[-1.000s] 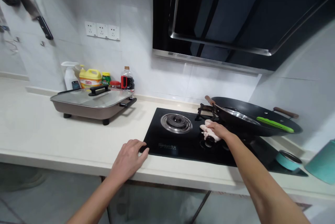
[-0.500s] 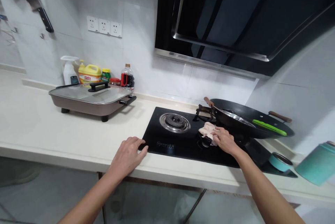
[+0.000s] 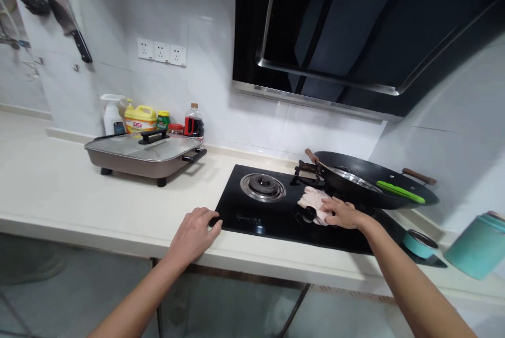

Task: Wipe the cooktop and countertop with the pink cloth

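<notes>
green handle [image 3: 400, 191] in wok [image 3: 374, 167], cloth [image 3: 311, 199] in right hand [image 3: 343, 213]

Red characters "立白" can be read on the yellow jug [image 3: 141, 118]. Pale lettering [image 3: 248, 219] is printed near the black hob [image 3: 276, 214]'s front edge, too blurred to be read. Marks on the spray bottle [image 3: 113, 118] and green jar [image 3: 163, 120] can't be made out.

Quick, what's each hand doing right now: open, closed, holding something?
Left hand: open, resting at the corner of the stove.
Right hand: on the pale cloth; whether closed around it cannot be told.
</notes>
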Tool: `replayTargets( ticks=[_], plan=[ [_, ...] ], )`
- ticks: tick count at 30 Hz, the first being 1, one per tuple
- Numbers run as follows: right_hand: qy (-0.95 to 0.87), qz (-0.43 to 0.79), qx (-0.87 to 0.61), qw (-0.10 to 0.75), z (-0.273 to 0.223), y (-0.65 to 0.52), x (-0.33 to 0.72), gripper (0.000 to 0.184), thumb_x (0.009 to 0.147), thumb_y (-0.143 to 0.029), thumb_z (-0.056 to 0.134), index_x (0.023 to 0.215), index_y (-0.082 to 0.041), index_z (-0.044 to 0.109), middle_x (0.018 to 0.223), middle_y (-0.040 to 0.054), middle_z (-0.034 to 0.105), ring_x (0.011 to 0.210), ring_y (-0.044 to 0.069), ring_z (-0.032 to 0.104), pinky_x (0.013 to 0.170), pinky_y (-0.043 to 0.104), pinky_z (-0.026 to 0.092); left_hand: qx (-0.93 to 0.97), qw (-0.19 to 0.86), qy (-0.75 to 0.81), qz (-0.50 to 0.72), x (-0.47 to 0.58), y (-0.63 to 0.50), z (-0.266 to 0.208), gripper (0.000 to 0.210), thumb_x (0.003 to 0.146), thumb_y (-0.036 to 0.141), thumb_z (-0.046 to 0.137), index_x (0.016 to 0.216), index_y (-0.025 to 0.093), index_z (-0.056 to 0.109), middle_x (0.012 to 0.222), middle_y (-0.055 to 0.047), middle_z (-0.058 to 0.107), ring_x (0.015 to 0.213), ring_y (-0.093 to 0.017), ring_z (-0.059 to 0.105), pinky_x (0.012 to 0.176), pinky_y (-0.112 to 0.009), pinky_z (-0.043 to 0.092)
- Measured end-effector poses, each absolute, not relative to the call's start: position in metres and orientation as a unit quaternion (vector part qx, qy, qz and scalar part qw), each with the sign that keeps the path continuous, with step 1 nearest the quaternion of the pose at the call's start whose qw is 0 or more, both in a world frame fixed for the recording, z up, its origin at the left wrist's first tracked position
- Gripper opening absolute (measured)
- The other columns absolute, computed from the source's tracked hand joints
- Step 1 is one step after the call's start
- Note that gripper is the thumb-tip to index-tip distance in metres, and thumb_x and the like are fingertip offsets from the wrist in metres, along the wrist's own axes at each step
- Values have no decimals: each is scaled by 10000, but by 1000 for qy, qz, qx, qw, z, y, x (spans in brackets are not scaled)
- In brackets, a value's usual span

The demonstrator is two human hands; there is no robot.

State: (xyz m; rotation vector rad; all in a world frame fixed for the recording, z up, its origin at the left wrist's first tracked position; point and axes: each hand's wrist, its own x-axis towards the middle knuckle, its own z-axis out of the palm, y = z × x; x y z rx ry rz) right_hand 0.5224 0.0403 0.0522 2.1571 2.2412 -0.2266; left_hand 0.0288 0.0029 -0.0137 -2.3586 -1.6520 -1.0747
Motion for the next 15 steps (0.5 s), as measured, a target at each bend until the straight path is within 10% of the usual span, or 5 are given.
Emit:
replayTargets(
  ticks=[15],
  plan=[
    [801,112,578,-111,4,-15,498,312,916,-411,558,1122,-237,715,1401,151,671,1455,321,497,1295,598,112,-770,36,-536,-345,29,4,-16,293,960,370,535,1047,222,774,1075,-97,765,1072,-294,684,951,-437,502]
  ],
)
